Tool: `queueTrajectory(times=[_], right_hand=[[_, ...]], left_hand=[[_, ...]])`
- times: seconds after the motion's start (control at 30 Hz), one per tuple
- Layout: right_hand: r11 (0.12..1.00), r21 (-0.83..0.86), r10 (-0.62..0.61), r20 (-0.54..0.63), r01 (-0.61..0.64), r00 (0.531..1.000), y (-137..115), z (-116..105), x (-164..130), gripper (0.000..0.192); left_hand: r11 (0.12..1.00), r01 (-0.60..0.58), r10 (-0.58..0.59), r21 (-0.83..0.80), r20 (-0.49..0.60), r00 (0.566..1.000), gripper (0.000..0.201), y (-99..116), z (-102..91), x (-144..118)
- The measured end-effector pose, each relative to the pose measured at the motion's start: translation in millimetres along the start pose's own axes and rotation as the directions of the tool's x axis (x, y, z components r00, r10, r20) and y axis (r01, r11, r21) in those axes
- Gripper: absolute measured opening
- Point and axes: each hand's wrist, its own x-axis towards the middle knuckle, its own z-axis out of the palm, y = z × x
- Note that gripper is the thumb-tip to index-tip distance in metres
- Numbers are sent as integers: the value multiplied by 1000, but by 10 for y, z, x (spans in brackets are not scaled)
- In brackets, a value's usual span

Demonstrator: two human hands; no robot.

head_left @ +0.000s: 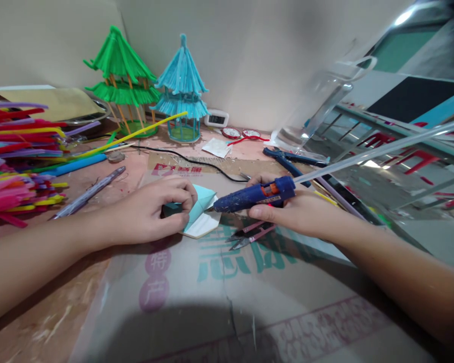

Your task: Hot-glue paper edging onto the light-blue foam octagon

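My right hand (283, 204) is closed around a blue hot glue gun (242, 197), with a long clear glue stick (363, 154) sticking out of its back. The gun's nozzle points left and meets a folded light-blue paper (201, 199). My left hand (162, 206) pinches that paper between thumb and fingers, over a white flat piece with angled edges (204, 225). Part of the paper is hidden by the fingers. Just below the gun lie small pink-handled snips (249, 235) on the printed cardboard sheet (174, 322).
Bundles of coloured pipe cleaners (18, 151) lie at the left beside a pen (91, 191). Behind stand a green pagoda model (124, 91) and a blue pagoda model (181, 96). Pliers (287, 159), a clear jug (310, 111) and a small white clock (216, 118) are further back.
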Motion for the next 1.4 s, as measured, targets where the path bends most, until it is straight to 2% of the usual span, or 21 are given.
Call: queueTrajectory(times=[0.17,0.27,0.5,0.77,1.1,1.27,1.4], right_hand=[[1000,-6,-21,-27,21,999,-37,7,6,30],[1000,3,8,-19,-8,1000,-68,14,-14,32],[995,100,-11,15,10,1000,-127,49,-29,27],[998,-40,52,-40,-53,998,24,-3,15,32],[986,-132,83,-132,-101,988,-19,-39,36,33],[996,-63,62,-9,-63,998,-74,-53,16,38],[1000,-8,0,-20,0,1000,-35,-29,20,28]], left_hand=[[1000,-7,7,4,2,1000,13,-10,8,-10],[1000,-11,11,3,0,1000,13,-7,3,-7],[1000,-9,9,8,1,1000,14,-8,-9,-1],[1000,-1,1,-2,8,1000,12,-11,4,-7],[1000,-12,12,15,13,1000,14,-3,-5,-13],[1000,-20,19,11,23,1000,14,0,-13,-26],[1000,-9,8,19,26,1000,16,-3,-21,-26]])
